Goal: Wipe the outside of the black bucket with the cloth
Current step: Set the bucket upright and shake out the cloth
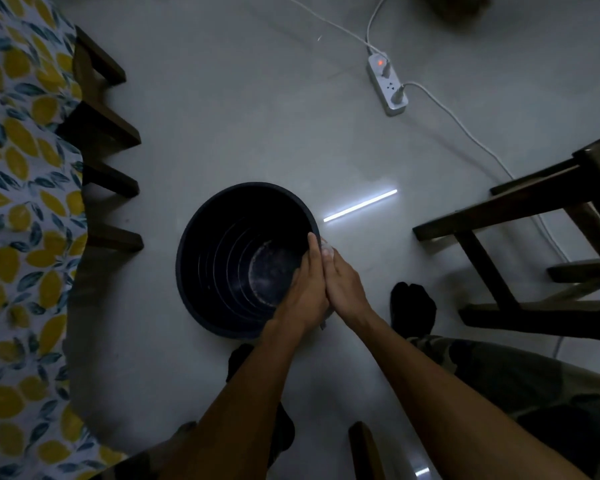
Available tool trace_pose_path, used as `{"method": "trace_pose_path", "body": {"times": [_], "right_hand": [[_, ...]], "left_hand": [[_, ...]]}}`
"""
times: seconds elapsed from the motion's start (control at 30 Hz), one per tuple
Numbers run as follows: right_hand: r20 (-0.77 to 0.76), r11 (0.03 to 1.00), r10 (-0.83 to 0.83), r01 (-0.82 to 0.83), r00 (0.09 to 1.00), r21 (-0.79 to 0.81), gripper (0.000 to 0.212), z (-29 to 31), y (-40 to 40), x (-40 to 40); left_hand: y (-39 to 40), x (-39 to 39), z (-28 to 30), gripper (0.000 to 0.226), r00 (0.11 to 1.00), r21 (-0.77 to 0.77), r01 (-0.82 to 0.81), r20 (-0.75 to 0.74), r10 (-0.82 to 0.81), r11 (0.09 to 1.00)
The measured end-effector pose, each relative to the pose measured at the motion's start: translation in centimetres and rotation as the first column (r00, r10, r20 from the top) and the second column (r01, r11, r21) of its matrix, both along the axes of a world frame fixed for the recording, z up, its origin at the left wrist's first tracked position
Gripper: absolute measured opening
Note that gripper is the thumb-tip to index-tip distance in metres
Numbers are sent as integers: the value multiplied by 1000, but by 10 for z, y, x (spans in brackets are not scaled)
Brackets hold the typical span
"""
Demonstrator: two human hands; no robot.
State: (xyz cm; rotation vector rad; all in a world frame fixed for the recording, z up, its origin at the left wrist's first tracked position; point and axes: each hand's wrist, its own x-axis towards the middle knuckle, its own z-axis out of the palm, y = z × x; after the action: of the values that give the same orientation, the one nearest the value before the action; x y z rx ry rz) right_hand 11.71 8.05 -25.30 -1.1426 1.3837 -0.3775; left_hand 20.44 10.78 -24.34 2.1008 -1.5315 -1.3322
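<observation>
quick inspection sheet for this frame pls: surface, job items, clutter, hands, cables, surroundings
Surface: pale glossy floor, dim light, a bright strip-light reflection beside the bucket.
Job's things: black bucket upright on the floor, open, nothing seen inside. Cloth, pale, only a bit shows at the rim by the hands.
Clutter: nothing seen loose on the floor.
Grippers: left hand over the bucket rim, fingers inside. Right hand outside the wall against the cloth; grip cannot be told.
Cables: power strip with red light on, two plugs in, white cords running across the floor and under the chair.
Surroundings: lemon-print tablecloth at left, dark wooden chair at right.
</observation>
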Motion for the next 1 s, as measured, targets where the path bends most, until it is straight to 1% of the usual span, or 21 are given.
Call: {"method": "trace_pose_path", "body": {"times": [0.03, 0.1, 0.13, 0.2, 0.27, 0.3, 0.37, 0.4, 0.43, 0.47, 0.5, 0.53, 0.57, 0.6, 0.63, 0.67, 0.7, 0.73, 0.83, 0.9, 1.0], "right_hand": [[-24, 1000, -4, 4, 1000, -9, 52, -1, -2, -4], [-82, 998, 5, -10, 997, -57, 46, -3, -6, -13], [-119, 995, 0, -12, 993, -94, 41, -3, -8, -18], [-205, 987, -21, -12, 979, -161, 32, 0, -16, -29], [-273, 977, -43, -17, 961, -213, 32, 10, -25, -41], [-283, 972, -44, -24, 958, -232, 32, 17, -30, -47], [-281, 960, -21, -60, 959, -275, 30, 21, -34, -53], [-277, 950, -2, -85, 961, -299, 33, 27, -35, -56], [-274, 942, 23, -112, 962, -315, 37, 35, -35, -57], [-262, 935, 44, -132, 964, -328, 39, 45, -36, -56], [-245, 930, 65, -148, 967, -337, 41, 56, -37, -54], [-229, 922, 87, -165, 969, -351, 42, 69, -37, -51], [-221, 913, 98, -176, 970, -368, 42, 81, -37, -48], [-215, 906, 99, -177, 972, -385, 41, 96, -38, -44], [-198, 901, 91, -165, 976, -400, 41, 110, -39, -40], [-176, 901, 97, -161, 980, -403, 42, 123, -40, -36], [-153, 894, 119, -173, 981, -413, 43, 137, -41, -32], [-139, 882, 151, -197, 979, -428, 44, 150, -40, -29], [-91, 845, 210, -227, 973, -484, 40, 190, -35, -22], [-21, 848, 211, -193, 977, -494, 36, 212, -31, -20], [62, 837, 179, -120, 982, -533, 35, 245, -25, -21]], "left_hand": [[0, -3, -3, 101, 1000, 12, 19, -2, -19, 1000], [0, -13, -2, 111, 1000, 36, 23, -10, -22, 999], [0, -16, -5, 112, 1000, 47, 21, -18, -20, 999], [2, -21, -6, 109, 998, 86, 67, -9, -67, 994], [8, -25, -5, 106, 996, 132, 76, 33, -81, 988], [11, -28, -3, 104, 997, 181, 60, 30, -67, 982], [12, -29, 0, 94, 998, 276, 46, 31, -56, 960], [7, -29, 8, 84, 997, 290, 37, 56, -55, 956], [1, -27, 19, 71, 995, 251, 4, 94, -29, 968], [-7, -25, 29, 57, 994, 170, -58, 106, 40, 984], [-15, -22, 44, 43, 989, 85, -133, 75, 127, 988], [-22, -18, 58, 37, 976, 29, -216, 10, 216, 976], [-28, -16, 77, 36, 952, 23, -295, -71, 296, 955], [-34, -13, 97, 38, 912, 57, -375, -155, 379, 925], [-38, -11, 116, 41, 839, 115, -469, -252, 482, 876], [-41, -10, 135, 46, 733, 190, -562, -337, 591, 805], [-41, -8, 150, 51, 627, 251, -631, -394, 672, 735], [-41, -6, 162, 55, 557, 281, -662, -435, 707, 694], [-36, -2, 197, 59, 496, 285, -665, -522, 694, 690], [-33, 1, 221, 47, 493, 222, -682, -564, 662, 697], [-28, 8, 254, 25, 473, 119, -735, -616, 630, 668]]}}
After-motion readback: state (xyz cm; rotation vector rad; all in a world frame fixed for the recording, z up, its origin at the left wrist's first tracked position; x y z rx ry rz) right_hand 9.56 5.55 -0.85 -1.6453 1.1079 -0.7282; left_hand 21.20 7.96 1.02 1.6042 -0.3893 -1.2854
